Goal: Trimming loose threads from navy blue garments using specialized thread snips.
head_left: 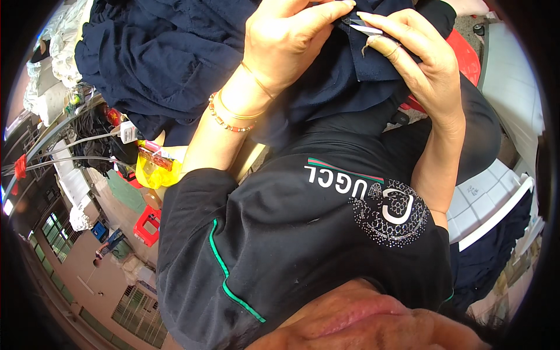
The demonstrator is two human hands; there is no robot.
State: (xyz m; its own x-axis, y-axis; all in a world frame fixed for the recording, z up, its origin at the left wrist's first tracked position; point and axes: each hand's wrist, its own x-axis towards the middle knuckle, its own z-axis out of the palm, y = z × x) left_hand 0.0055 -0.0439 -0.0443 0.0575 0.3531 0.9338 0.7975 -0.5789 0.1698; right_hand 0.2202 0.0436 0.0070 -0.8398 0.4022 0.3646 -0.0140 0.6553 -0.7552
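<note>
A large dark navy cloth garment [163,64] is bunched across my lap and the upper part of the view. My left hand [286,41], with bracelets on its wrist, pinches the cloth's edge near the top, its fingertips partly cut off by the frame. Close to those fingertips, my right hand [431,70] holds small thread snips [366,28] between thumb and fingers. Their pale, pointed blades reach toward the pinched edge. A strip of wrapping circles my right thumb, with a loose end hanging from it. A flat, squared flap of the cloth lies beneath the snips.
At left are a yellow bag [154,170], a white plug-like box [126,132] on a cable, and a red plastic crate [147,226]. A red stool [465,58] and a white tiled-looking surface [487,195] stand at right. A person [108,246] is far off at lower left.
</note>
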